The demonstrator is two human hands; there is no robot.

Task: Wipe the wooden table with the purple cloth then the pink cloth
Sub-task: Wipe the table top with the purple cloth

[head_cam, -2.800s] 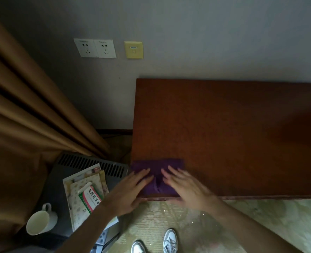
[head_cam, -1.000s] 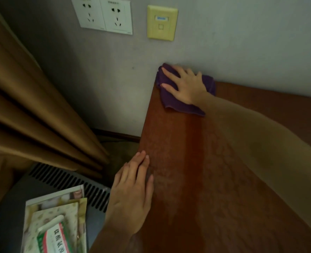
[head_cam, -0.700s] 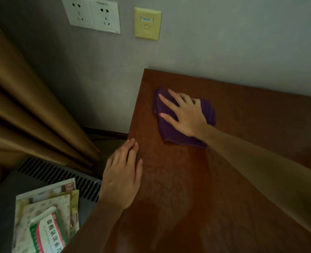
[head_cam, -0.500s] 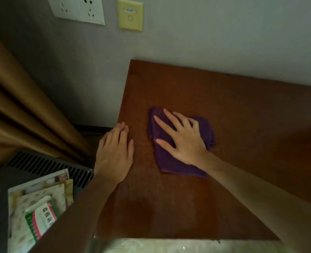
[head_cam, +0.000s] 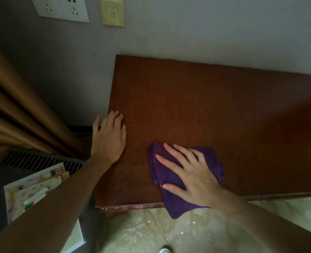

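The wooden table is reddish brown and stands against the wall. A purple cloth lies near the table's front edge, and its lower corner hangs over that edge. My right hand presses flat on the cloth with fingers spread. My left hand rests flat on the table's left edge, fingers together, holding nothing. No pink cloth is in view.
A brown curtain hangs at the left. Below it a dark vented unit carries a stack of booklets. Wall sockets and a yellow plate sit above the table. Patterned carpet lies in front.
My right hand has dragged the purple cloth from the table's far left corner toward me to the front edge. My left hand has stayed on the left edge.
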